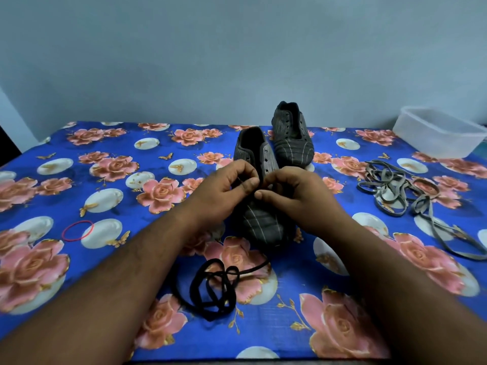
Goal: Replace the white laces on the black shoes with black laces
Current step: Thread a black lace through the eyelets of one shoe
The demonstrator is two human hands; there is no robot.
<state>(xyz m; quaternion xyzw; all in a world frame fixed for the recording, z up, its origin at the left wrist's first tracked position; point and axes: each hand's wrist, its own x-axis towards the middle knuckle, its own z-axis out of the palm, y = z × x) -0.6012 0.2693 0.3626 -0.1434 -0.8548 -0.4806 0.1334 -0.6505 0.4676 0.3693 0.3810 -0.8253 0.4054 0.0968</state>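
Pinching lace (243, 180) above shoe (261, 219).

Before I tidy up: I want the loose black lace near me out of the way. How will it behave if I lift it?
The black lace lies in limp loops, so it is probably floppy and would dangle. It looks thin, so likely light. The overlapping loops might snag.

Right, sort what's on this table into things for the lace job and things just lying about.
For the job: near shoe, far shoe, black lace, removed pale laces, both hands.
Lying about: red rubber band, plastic tub.
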